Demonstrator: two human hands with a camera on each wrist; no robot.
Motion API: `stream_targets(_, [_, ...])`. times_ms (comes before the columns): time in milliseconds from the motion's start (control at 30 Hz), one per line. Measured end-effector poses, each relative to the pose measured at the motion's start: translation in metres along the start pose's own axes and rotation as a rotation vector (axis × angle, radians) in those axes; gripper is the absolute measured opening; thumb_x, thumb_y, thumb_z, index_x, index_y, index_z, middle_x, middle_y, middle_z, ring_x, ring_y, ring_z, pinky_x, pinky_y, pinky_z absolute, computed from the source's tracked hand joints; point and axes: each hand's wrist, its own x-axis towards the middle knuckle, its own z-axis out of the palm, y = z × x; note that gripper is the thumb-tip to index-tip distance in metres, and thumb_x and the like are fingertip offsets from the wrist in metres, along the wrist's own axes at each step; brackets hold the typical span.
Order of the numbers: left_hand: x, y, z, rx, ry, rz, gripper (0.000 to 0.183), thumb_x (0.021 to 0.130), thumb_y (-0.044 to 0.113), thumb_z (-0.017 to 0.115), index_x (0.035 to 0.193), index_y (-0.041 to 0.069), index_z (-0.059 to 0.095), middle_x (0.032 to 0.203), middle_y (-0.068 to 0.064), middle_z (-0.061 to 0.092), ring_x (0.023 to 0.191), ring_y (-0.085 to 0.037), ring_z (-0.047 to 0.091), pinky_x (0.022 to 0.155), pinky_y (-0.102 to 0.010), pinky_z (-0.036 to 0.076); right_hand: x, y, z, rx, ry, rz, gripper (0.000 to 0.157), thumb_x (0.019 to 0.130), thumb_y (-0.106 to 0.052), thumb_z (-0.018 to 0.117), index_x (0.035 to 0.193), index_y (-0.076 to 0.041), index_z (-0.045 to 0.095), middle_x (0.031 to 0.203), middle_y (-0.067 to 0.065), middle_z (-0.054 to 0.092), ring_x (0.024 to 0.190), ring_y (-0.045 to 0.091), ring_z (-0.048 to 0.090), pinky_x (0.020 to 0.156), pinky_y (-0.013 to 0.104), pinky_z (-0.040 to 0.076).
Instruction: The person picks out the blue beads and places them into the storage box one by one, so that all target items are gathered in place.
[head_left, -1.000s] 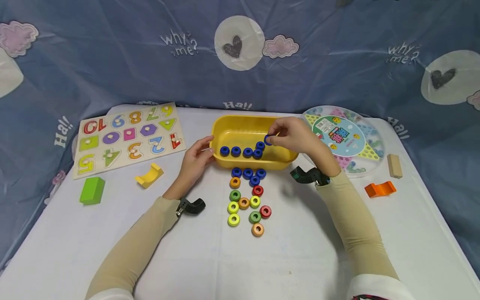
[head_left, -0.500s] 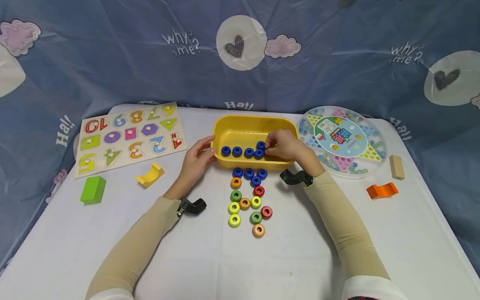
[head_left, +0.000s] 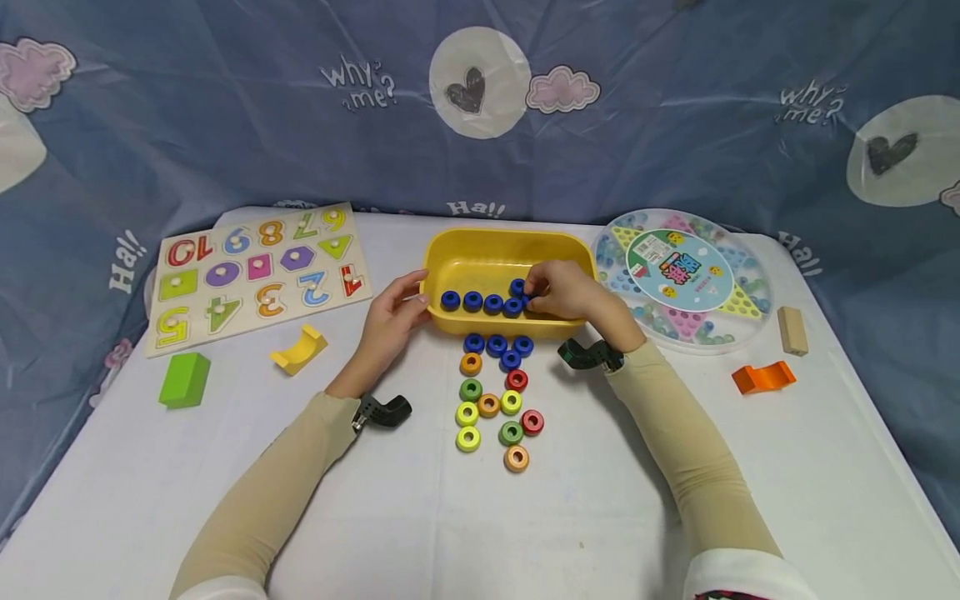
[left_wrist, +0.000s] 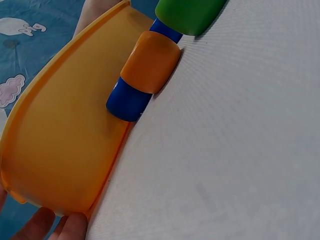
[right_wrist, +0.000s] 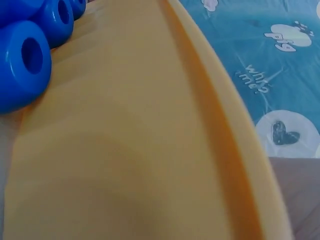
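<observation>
A yellow plastic box stands at the middle back of the table. My left hand grips its left end; in the left wrist view the fingertips lie against the end wall. Inside, blue ring beads lie along the near side, with one bead behind that row. My right hand reaches into the box's right half, pinching a blue bead at the row's right end, mostly covered by the fingers. Large blue beads fill the right wrist view's upper left corner.
In front of the box lie loose blue, orange, red, green and yellow beads. Left are a number puzzle board, green block and yellow arch; right, a round game board, orange arch and wooden block.
My right hand has lowered a blue bead into the box beside the other blue beads. The row's right part has shifted slightly left. My left hand stays at the box's left end.
</observation>
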Motion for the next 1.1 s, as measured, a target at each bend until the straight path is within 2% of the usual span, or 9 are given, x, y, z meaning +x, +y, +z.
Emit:
stream_targets(133, [-0.005, 0.014, 0.003, 0.001, -0.011, -0.013, 0.044, 0.099, 0.007, 0.050, 0.143, 0.003, 0.045, 0.139, -0.024, 0.047, 0.118, -0.037, 0.055, 0.095, -0.033, 0.056, -0.011, -0.009, -0.010, -0.026, 0.031, -0.011, 0.023, 0.088, -0.020, 0.069, 0.106, -0.005, 0.067, 0.105, 0.014, 0.069, 0.098, 0.028, 0.063, 0.089, 0.041, 0.054])
stream_targets(233, [-0.008, 0.019, 0.005, 0.011, -0.018, -0.009, 0.045, 0.099, 0.006, 0.049, 0.143, 0.000, 0.043, 0.140, -0.026, 0.045, 0.118, -0.039, 0.055, 0.096, -0.035, 0.056, -0.030, -0.021, -0.018, -0.014, 0.099, -0.078, 0.027, 0.089, -0.020, 0.067, 0.110, -0.003, 0.067, 0.108, 0.016, 0.069, 0.095, 0.028, 0.064, 0.084, 0.042, 0.056])
stream_targets(400, [-0.002, 0.005, 0.002, 0.018, -0.007, -0.006, 0.044, 0.100, 0.010, 0.050, 0.143, 0.007, 0.046, 0.140, -0.019, 0.048, 0.116, -0.031, 0.058, 0.095, -0.031, 0.056, -0.066, -0.034, -0.016, 0.035, 0.202, -0.291, 0.017, 0.089, -0.015, 0.068, 0.102, -0.004, 0.070, 0.097, 0.008, 0.071, 0.077, 0.017, 0.064, 0.068, 0.033, 0.058])
stream_targets(500, [0.001, -0.002, 0.001, 0.030, 0.003, 0.012, 0.043, 0.100, 0.013, 0.051, 0.143, 0.011, 0.048, 0.139, -0.016, 0.050, 0.113, -0.026, 0.059, 0.092, -0.027, 0.057, -0.083, -0.032, -0.006, 0.035, 0.185, -0.356, 0.012, 0.087, -0.014, 0.069, 0.098, -0.007, 0.071, 0.089, 0.001, 0.070, 0.073, 0.011, 0.060, 0.064, 0.027, 0.056])
stream_targets(633, [0.001, -0.005, 0.000, 0.027, 0.005, 0.028, 0.043, 0.100, 0.014, 0.052, 0.143, 0.011, 0.048, 0.137, -0.018, 0.050, 0.113, -0.026, 0.059, 0.091, -0.024, 0.057, -0.094, -0.020, 0.013, 0.049, 0.065, -0.347, 0.017, 0.087, -0.011, 0.068, 0.104, -0.007, 0.069, 0.088, -0.001, 0.068, 0.072, 0.008, 0.057, 0.065, 0.023, 0.055])
stream_targets(700, [0.001, -0.005, 0.000, 0.022, 0.004, 0.020, 0.044, 0.100, 0.014, 0.052, 0.143, 0.011, 0.047, 0.138, -0.018, 0.049, 0.115, -0.028, 0.058, 0.091, -0.024, 0.057, -0.095, -0.014, 0.023, 0.047, -0.004, -0.320, 0.028, 0.087, -0.012, 0.069, 0.114, -0.006, 0.066, 0.090, 0.000, 0.066, 0.072, 0.009, 0.055, 0.066, 0.023, 0.053])
stream_targets(767, [0.001, -0.005, 0.000, 0.018, 0.002, 0.008, 0.044, 0.100, 0.013, 0.052, 0.143, 0.011, 0.047, 0.139, -0.017, 0.049, 0.117, -0.030, 0.057, 0.091, -0.024, 0.057, -0.093, -0.010, 0.032, 0.029, -0.031, -0.294, 0.038, 0.088, -0.014, 0.069, 0.124, -0.005, 0.061, 0.092, 0.003, 0.064, 0.072, 0.010, 0.052, 0.067, 0.023, 0.051])
stream_targets(867, [0.000, -0.003, 0.000, 0.011, -0.004, -0.003, 0.044, 0.100, 0.012, 0.051, 0.144, 0.010, 0.046, 0.141, -0.017, 0.048, 0.120, -0.033, 0.055, 0.094, -0.028, 0.056, -0.091, -0.009, 0.043, -0.016, -0.013, -0.273, 0.044, 0.088, -0.018, 0.070, 0.128, -0.006, 0.058, 0.092, 0.004, 0.060, 0.074, 0.012, 0.049, 0.068, 0.025, 0.048])
stream_targets(1100, [-0.008, 0.018, 0.003, 0.027, -0.016, 0.000, 0.045, 0.099, 0.009, 0.049, 0.144, 0.003, 0.044, 0.141, -0.023, 0.046, 0.121, -0.039, 0.054, 0.097, -0.037, 0.054, -0.088, -0.011, 0.054, -0.074, 0.112, -0.275, 0.016, 0.086, -0.014, 0.070, 0.097, -0.009, 0.061, 0.086, 0.003, 0.060, 0.078, 0.014, 0.051, 0.068, 0.027, 0.049])
